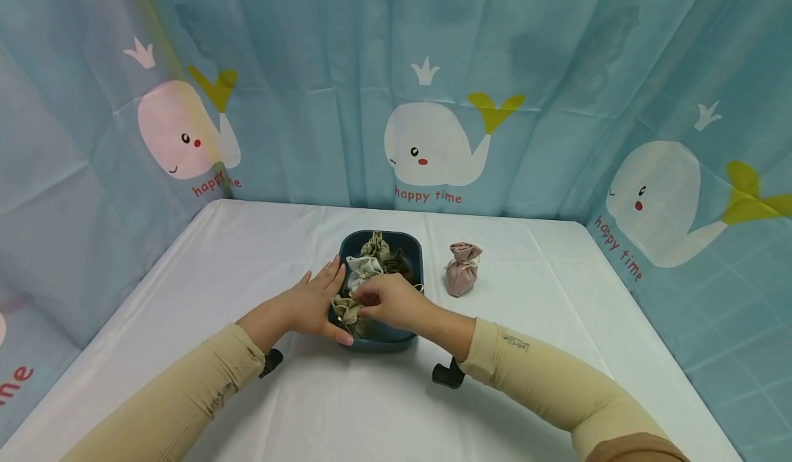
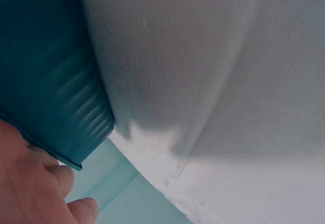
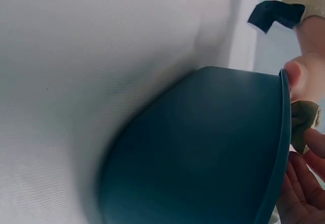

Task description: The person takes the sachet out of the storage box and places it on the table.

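Note:
A dark blue-green basin (image 1: 386, 344) stands on the white table with several small drawstring pouches inside. My left hand (image 1: 307, 305) rests along its left rim, fingers extended and thumb at the front corner. Over the basin, my right hand (image 1: 396, 302) has its fingertips curled at a green pouch (image 1: 348, 311) in the front left, pinching its gathered top; the green pouch (image 3: 303, 120) partly shows in the right wrist view. Behind it sit a white pouch (image 1: 364, 269), another green pouch (image 1: 375, 245) and a dark brown pouch (image 1: 399, 264). My right hand partly covers the basin's contents.
A pink pouch (image 1: 462, 269) stands upright on the table, right of the basin. The white tablecloth (image 1: 266, 242) spreads around both. A blue curtain (image 1: 297, 132) with whale prints encloses the table's back and sides.

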Action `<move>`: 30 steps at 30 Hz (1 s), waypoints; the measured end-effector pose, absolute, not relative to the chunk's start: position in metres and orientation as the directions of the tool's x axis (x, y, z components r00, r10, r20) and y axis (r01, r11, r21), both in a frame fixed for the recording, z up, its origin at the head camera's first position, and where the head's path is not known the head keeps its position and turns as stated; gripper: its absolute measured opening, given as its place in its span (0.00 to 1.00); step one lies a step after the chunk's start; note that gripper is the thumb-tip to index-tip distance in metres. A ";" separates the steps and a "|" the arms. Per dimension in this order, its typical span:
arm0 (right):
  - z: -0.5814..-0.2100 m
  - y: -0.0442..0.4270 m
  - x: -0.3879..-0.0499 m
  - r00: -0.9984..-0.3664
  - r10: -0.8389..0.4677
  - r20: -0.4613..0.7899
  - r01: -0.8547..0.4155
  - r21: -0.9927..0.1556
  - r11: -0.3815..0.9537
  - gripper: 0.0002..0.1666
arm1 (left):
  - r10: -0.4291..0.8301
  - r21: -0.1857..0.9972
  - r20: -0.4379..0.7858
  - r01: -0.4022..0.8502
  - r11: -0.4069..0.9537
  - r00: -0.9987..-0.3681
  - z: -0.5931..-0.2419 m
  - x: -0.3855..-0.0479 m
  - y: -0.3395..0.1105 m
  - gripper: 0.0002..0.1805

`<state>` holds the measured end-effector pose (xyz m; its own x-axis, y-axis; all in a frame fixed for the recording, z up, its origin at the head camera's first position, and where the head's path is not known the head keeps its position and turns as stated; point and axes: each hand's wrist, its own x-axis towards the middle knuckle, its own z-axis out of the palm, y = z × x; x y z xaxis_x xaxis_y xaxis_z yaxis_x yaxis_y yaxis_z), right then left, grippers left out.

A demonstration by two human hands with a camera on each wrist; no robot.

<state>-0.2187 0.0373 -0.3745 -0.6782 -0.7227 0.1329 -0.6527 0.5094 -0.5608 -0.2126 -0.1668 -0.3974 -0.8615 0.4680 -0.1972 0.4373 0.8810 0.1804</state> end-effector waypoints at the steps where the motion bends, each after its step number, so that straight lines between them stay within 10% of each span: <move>1: -0.375 0.036 -0.219 -0.676 -0.724 0.135 -0.657 -0.556 0.509 0.11 | 0.470 0.180 -0.195 0.439 0.880 -0.861 -0.398 -0.212 -0.167 0.75; 30: -0.365 0.043 -0.223 -0.686 -0.707 0.172 -0.680 -0.497 0.538 0.05 | 0.466 0.178 -0.208 0.435 0.883 -0.860 -0.396 -0.212 -0.166 0.75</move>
<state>-0.2227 0.0432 -0.3646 -0.6855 -0.7074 0.1721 -0.6804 0.5383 -0.4973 -0.2117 -0.1665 -0.3964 -0.8599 0.4661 -0.2082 0.4354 0.8825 0.1776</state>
